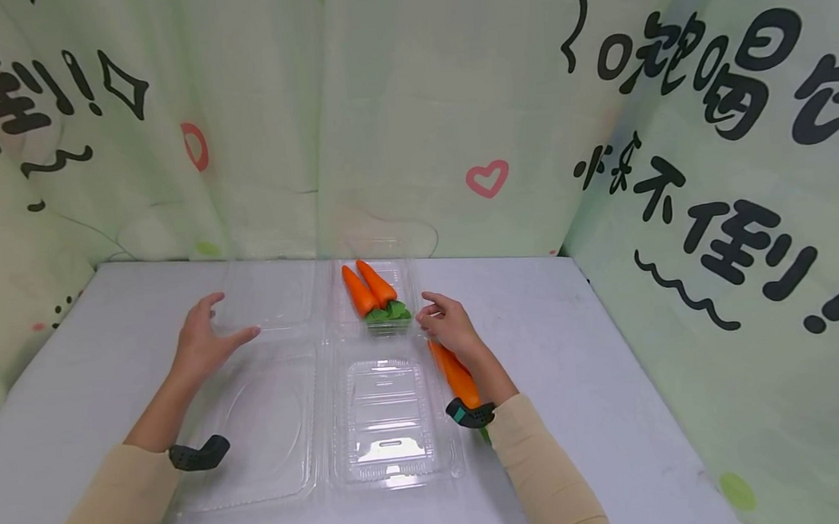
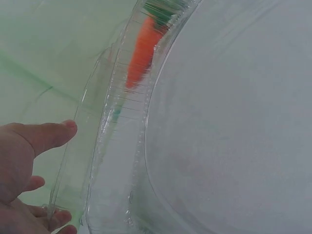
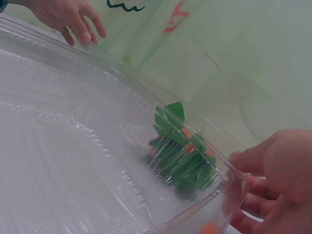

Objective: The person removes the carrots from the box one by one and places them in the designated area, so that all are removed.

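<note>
Two orange toy carrots with green tops lie side by side in the rear right section of a clear plastic container. My right hand is beside that section's right edge, fingers loosely bent, with no carrot in them. In the right wrist view, the hand is at a clear corner; whether the fingertips touch it is unclear. Under my right forearm a third carrot lies partly hidden. My left hand hovers over the left side of the clear plastic, thumb and fingers spread, holding nothing.
A large clear container half lies open at front left. Beside it sits a ribbed clear container. Another clear section lies behind at left. A printed curtain borders the white table behind and at the sides.
</note>
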`<state>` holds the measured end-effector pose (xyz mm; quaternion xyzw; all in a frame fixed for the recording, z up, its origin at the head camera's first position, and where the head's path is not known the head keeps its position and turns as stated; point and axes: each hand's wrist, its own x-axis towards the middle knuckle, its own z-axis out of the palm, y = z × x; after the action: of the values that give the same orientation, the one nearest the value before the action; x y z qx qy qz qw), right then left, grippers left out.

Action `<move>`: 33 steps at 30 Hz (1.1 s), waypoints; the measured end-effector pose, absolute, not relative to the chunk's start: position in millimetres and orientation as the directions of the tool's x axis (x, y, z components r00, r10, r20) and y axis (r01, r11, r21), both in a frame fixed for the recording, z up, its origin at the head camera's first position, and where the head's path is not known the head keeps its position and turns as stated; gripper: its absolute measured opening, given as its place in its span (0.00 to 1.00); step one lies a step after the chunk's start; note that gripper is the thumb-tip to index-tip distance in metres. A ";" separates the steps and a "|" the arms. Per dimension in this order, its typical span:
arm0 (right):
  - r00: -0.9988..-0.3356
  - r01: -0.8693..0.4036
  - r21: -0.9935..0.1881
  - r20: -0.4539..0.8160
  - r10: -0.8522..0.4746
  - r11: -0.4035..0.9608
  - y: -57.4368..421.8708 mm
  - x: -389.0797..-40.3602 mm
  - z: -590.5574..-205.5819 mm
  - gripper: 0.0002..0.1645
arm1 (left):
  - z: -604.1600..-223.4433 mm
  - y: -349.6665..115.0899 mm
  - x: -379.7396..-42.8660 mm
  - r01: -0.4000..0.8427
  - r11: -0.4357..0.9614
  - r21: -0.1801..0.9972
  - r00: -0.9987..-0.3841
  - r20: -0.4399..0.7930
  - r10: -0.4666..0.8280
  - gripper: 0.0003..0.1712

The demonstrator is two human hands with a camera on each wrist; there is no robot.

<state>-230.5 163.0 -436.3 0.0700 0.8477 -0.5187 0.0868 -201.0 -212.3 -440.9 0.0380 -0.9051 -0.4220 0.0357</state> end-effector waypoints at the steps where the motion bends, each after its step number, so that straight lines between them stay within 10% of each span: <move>1: -0.975 0.209 -0.867 -0.220 0.030 0.453 163.0 -230.6 -436.3 0.32 | -441.3 -212.2 -201.2 -0.039 0.640 0.768 -0.995 0.031 -0.098 0.52; 33: -0.981 0.184 -0.867 -0.190 0.034 0.464 166.1 -227.1 -435.3 0.29 | -452.0 -209.2 -200.5 -0.015 0.693 0.720 -1.000 0.004 -0.026 0.47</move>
<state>-227.1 166.1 -435.3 0.0638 0.8523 -0.5140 0.0727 -200.5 -209.2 -452.0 0.0113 -0.9201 -0.3914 0.0068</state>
